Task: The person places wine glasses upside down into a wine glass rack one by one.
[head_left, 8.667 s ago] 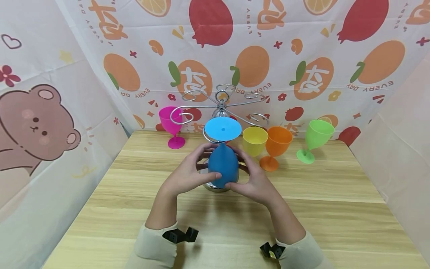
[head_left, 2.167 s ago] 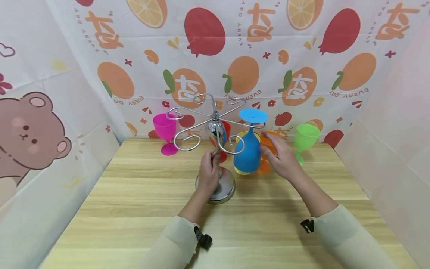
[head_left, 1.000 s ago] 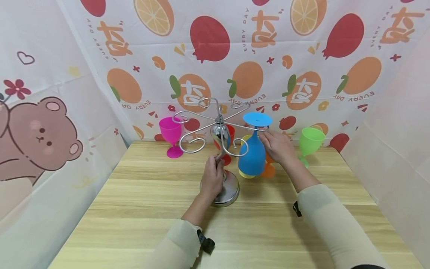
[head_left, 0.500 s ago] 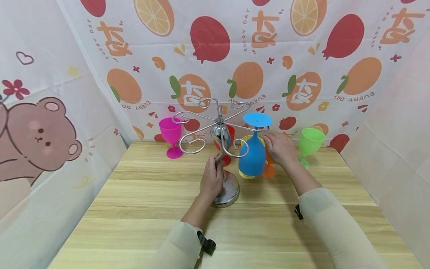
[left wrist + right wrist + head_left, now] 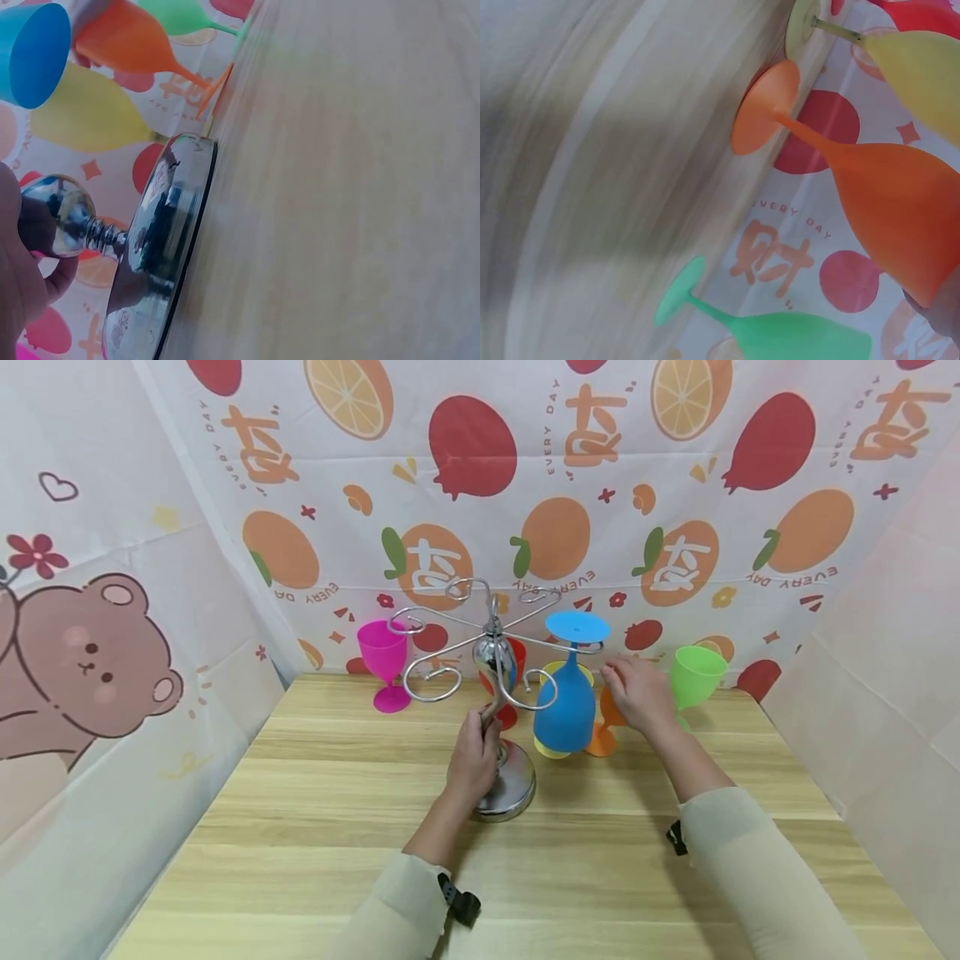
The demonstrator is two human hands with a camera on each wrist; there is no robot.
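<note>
In the head view my left hand [image 5: 474, 758] grips the curved stem of a chrome goblet rack [image 5: 510, 781] with curled wire arms; its round base is on the table. A blue plastic goblet [image 5: 564, 720] hangs upside down from one of its right arms, foot uppermost. To the right of it, my right hand [image 5: 643, 695] holds an orange goblet [image 5: 602, 742] at the rim, covering most of the bowl from above. The right wrist view shows a fingertip against the rim of the orange goblet [image 5: 900, 202], whose foot is low by the tabletop.
Behind the blue goblet stands a yellow goblet [image 5: 555, 753], partly hidden. A red goblet [image 5: 507, 717] is behind the rack. The magenta goblet [image 5: 384, 652] stands at the back left, the light green goblet [image 5: 697, 675] at the right. A printed cloth [image 5: 495, 552] rises behind the table [image 5: 315, 827].
Earlier both hands were around the blue goblet at the rack; it then hung at the right. My right hand has left it for the orange goblet, shifting slightly right; my left now grips the stem.
</note>
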